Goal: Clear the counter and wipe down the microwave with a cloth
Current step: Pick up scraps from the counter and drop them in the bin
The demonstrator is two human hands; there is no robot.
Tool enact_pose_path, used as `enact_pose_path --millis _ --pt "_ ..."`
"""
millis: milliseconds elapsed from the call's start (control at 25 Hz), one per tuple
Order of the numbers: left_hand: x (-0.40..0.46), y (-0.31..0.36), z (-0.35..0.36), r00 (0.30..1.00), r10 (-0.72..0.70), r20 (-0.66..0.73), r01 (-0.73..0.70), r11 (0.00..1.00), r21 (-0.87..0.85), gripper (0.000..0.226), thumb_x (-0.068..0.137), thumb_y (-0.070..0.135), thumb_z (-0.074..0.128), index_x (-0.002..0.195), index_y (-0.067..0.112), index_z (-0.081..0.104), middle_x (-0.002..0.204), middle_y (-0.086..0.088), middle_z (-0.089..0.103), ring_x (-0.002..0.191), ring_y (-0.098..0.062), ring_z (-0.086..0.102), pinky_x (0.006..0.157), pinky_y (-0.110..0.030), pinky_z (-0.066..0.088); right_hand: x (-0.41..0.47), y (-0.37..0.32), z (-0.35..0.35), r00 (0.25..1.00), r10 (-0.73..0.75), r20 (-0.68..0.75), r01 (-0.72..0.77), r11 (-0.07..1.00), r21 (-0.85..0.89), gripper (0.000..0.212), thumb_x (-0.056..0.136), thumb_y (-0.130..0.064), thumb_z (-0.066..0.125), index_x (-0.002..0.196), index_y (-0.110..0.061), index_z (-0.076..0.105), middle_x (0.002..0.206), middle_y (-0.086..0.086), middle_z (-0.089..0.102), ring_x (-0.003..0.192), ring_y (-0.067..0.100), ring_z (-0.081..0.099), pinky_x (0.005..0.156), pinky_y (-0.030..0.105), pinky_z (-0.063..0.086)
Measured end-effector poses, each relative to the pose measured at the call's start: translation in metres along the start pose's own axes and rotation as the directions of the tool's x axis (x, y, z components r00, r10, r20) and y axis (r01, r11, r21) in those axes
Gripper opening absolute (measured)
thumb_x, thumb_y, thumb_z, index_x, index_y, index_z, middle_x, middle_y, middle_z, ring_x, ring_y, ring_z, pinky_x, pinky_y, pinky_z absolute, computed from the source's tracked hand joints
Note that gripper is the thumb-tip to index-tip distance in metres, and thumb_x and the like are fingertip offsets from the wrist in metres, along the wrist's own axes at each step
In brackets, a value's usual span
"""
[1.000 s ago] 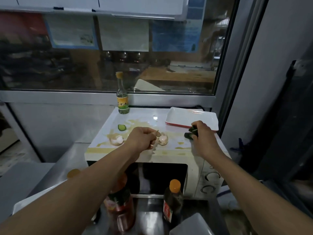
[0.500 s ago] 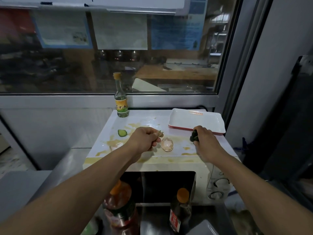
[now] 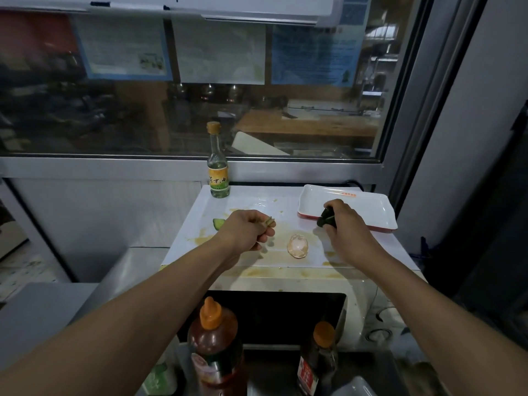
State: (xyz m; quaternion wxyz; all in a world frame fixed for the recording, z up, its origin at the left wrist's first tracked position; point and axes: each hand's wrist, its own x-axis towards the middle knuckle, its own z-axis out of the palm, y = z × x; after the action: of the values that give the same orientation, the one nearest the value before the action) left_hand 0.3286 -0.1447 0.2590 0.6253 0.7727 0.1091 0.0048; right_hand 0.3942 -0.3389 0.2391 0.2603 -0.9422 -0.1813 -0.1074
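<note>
A white microwave (image 3: 285, 195) stands in front of me, its top smeared with yellowish stains. My left hand (image 3: 245, 232) hovers over the top and pinches a small green scrap (image 3: 70, 221) between curled fingers. My right hand (image 3: 343, 224) grips dark green cucumber pieces (image 3: 325, 218) at the near edge of a white tray with a red rim (image 3: 371, 207). An eggshell half (image 3: 298, 246) lies on the top between my hands. A cucumber slice (image 3: 218, 223) lies left of my left hand.
A small oil bottle with a yellow cap (image 3: 218, 164) stands at the microwave's back left corner, against the window ledge. Two sauce bottles (image 3: 214, 347) (image 3: 320, 358) stand on the counter in front of the microwave door. A wall is close on the right.
My left hand has lifted off the microwave top with a scrap in its fingers; the left eggshell is no longer visible. My right hand shifted toward the tray edge. The view moved closer.
</note>
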Motion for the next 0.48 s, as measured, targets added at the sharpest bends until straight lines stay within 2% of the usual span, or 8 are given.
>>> enact_pose_path --millis 120,320,400,480 --pt "0.002 0.002 -0.015 1.0 0.013 -0.026 -0.013 1.0 0.018 0.025 0.097 0.001 0.04 0.087 0.011 0.061 0.075 -0.002 0.061 0.057 -0.008 0.048 0.046 -0.012 0.041 0.006 -0.018 0.001 1.0 -0.029 -0.005 0.03 0.998 0.053 0.034 0.093 -0.007 0.05 0.125 -0.008 0.043 0.125 0.012 0.051 0.112 0.026 0.048 0.087 0.03 0.039" --pt "0.009 0.003 -0.043 0.996 0.011 -0.093 -0.007 0.999 0.036 0.022 0.095 -0.001 0.039 0.096 0.009 0.059 0.076 -0.003 0.058 0.06 -0.01 0.048 0.056 -0.019 0.042 0.015 -0.044 0.011 0.998 -0.064 0.001 0.063 0.989 0.13 0.033 0.093 -0.008 0.051 0.125 -0.01 0.042 0.125 0.01 0.051 0.108 0.023 0.048 0.082 0.026 0.034" --pt "0.013 0.003 -0.055 0.993 0.008 -0.121 -0.003 0.999 0.038 0.022 0.094 -0.002 0.041 0.095 0.01 0.059 0.074 -0.002 0.055 0.059 -0.01 0.048 0.054 -0.018 0.043 0.019 -0.053 0.018 0.997 -0.075 0.007 0.073 0.988 0.138 0.034 0.094 -0.009 0.051 0.126 -0.01 0.042 0.125 0.01 0.051 0.103 0.021 0.047 0.081 0.025 0.034" --pt "0.018 0.003 -0.066 0.989 0.009 -0.149 0.001 0.998 0.062 0.019 0.094 -0.003 0.043 0.095 0.008 0.059 0.074 -0.003 0.054 0.059 -0.01 0.048 0.045 -0.014 0.045 0.023 -0.06 0.024 0.997 -0.083 0.009 0.081 0.986 0.146 0.032 0.094 -0.009 0.051 0.125 -0.01 0.043 0.124 0.009 0.052 0.096 0.016 0.043 0.08 0.024 0.033"
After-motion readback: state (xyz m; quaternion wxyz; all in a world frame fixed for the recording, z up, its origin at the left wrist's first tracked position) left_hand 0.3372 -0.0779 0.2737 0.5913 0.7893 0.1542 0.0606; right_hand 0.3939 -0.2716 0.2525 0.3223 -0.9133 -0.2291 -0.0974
